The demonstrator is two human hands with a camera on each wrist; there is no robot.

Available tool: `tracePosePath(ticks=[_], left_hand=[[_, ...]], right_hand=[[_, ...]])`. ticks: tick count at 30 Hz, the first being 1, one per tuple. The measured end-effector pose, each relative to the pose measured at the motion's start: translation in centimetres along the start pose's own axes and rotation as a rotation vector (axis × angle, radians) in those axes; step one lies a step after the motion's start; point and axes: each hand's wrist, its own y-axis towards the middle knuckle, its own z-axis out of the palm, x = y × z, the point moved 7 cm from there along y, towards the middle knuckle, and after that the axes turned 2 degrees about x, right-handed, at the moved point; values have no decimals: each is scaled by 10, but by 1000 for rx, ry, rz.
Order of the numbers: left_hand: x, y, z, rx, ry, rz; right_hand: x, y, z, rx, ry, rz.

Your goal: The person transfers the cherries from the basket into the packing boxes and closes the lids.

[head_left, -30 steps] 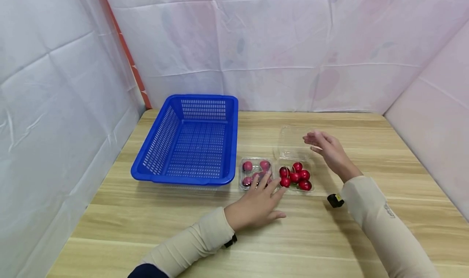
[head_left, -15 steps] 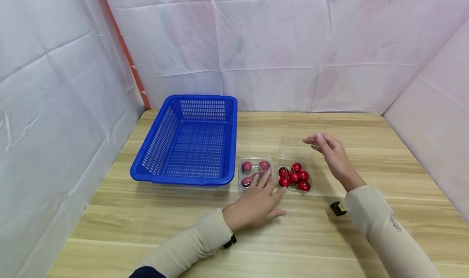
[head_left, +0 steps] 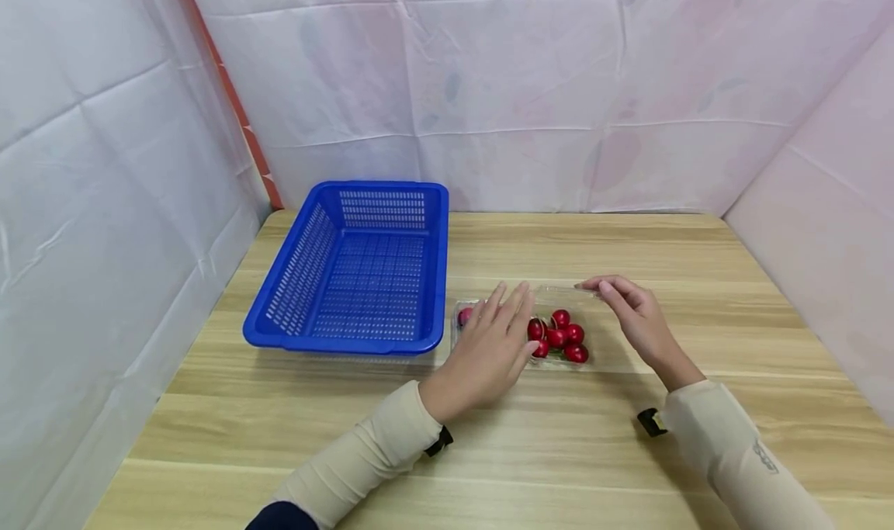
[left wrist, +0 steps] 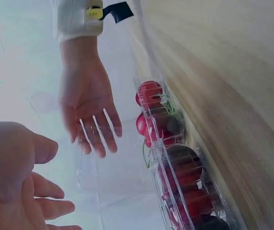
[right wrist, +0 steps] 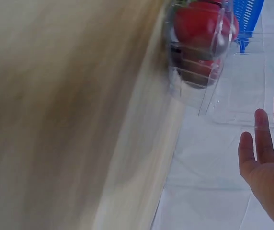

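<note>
Two clear plastic boxes of round red fruits, like cherries, stand side by side. The right box holds several red fruits [head_left: 557, 338]; a green stem shows in the left wrist view. Its hinged clear lid [right wrist: 242, 88] is tilted up behind the fruits. My right hand [head_left: 639, 316] is at the lid's right edge, its straight fingers [right wrist: 263, 136] against the clear plastic. My left hand [head_left: 482, 359] stretches over the left box [head_left: 457, 336], fingers straight and spread, covering most of it. Nothing is in the left palm [left wrist: 7, 167].
A blue perforated basket [head_left: 443, 282] stands left of the boxes on the wood-grain table [head_left: 545, 468]. White cloth [head_left: 510, 72] walls rise behind and at both sides. Black straps with cameras [head_left: 653, 422] are on the wrists.
The right hand has moved slightly nearer, and the lid has swung up from lying back. My left hand has lifted and shifted a little forward over the left box.
</note>
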Motion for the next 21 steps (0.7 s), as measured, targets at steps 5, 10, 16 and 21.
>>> tracePosePath(ticks=[5, 10, 16, 21], left_hand=[[-1, 4, 7, 67, -43, 17], [-3, 5, 19, 152, -68, 44], [-9, 1, 33, 242, -77, 86], [-13, -1, 41, 283, -58, 103]], right_hand=[[2, -13, 6, 65, -72, -45], [5, -26, 14, 112, -220, -95], [6, -34, 16, 147, -316, -88], [10, -38, 18, 202, -417, -85]])
